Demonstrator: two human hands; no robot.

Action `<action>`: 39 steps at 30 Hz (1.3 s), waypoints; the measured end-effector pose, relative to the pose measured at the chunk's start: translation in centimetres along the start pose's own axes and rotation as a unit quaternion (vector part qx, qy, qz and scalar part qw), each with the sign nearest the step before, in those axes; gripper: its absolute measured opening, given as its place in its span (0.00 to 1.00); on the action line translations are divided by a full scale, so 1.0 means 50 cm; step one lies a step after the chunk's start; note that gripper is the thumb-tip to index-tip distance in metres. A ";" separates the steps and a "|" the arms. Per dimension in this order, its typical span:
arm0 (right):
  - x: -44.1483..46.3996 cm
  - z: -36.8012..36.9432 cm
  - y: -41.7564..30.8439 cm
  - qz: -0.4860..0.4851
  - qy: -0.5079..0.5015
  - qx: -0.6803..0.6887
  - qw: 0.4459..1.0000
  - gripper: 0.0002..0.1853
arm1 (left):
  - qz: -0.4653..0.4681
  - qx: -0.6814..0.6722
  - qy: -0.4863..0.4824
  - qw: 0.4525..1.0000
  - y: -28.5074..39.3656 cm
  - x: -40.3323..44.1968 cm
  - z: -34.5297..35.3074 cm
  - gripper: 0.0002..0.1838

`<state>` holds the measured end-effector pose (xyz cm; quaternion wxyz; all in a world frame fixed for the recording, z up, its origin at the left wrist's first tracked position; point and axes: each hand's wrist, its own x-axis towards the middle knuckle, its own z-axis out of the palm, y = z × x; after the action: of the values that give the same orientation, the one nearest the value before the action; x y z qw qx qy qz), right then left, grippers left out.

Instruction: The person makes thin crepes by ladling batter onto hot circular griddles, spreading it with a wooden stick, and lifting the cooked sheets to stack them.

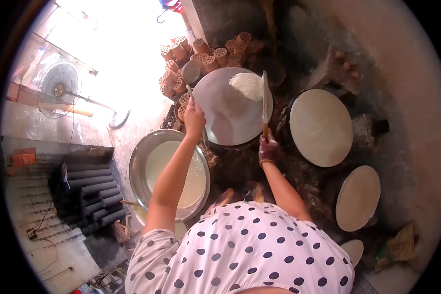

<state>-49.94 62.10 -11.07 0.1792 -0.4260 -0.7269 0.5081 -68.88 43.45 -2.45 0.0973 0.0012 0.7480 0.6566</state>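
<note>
My left hand (194,119) is closed round the handle of a ladle (191,72), whose round grey end sits by the left rim of a griddle (223,115). White batter (245,85) lies in a patch on the griddle's upper right. My right hand (268,148), in a dark glove, grips a long flat wooden stick (265,100). It stretches up over the griddle's right side, beside the batter. Below my left forearm stands a metal basin (134,171) of milky batter (166,159), partly hidden by the arm.
On the right are round griddles covered in pale sheets (321,127) (358,198). Clay-coloured perforated cylinders (210,63) are piled behind the griddle. Dark cylinders (98,191) are stacked at left, below a standing fan (59,89). A brick-like stove part (335,71) stands back right.
</note>
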 end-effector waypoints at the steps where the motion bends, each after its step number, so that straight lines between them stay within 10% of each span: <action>1: -0.012 0.017 -0.035 -0.006 -0.010 -0.005 1.000 0.25 | 0.039 0.068 0.046 0.996 0.027 -0.035 -0.024 0.16; 7: 0.072 0.028 -0.100 0.117 -0.179 0.100 0.972 0.22 | -0.154 -0.165 -0.047 0.973 0.032 -0.161 -0.189 0.19; 10: 0.052 0.012 0.031 -0.014 0.022 -0.001 1.000 0.20 | -0.154 -0.191 -0.053 0.968 0.016 -0.280 -0.254 0.21; 13: 0.026 0.031 -0.070 0.038 -0.030 -0.121 0.991 0.20 | -0.176 -0.231 -0.058 0.955 -0.025 -0.368 -0.308 0.21; 18: 0.134 0.118 -0.108 0.011 -0.110 -0.209 0.972 0.22 | -0.239 -0.374 0.071 0.894 -0.178 -0.455 -0.397 0.19; 21: 0.217 0.069 -0.023 -0.045 -0.275 0.006 0.960 0.18 | -0.270 -0.303 0.149 0.902 -0.267 -0.498 -0.448 0.11; 25: 0.167 0.007 -0.026 -0.019 -0.051 -0.201 0.978 0.18 | -0.332 -0.370 0.186 0.848 -0.389 -0.543 -0.522 0.05; 33: 0.177 0.137 -0.116 -0.031 -0.155 -0.296 0.942 0.19 | -0.389 -0.487 0.249 0.741 -0.439 -0.596 -0.542 0.17; 36: 0.260 0.104 -0.032 -0.158 -0.310 -0.062 0.936 0.19 | -0.386 -0.457 0.273 0.753 -0.409 -0.604 -0.522 0.16; 39: 0.244 0.012 -0.080 -0.124 -0.170 -0.187 0.960 0.19 | -0.366 -0.494 0.239 0.752 -0.401 -0.607 -0.523 0.15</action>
<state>-59.07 71.03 -9.85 0.0318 -0.2662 -0.8757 0.4017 -40.43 11.10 -14.65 0.1352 -0.4781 0.2617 0.8274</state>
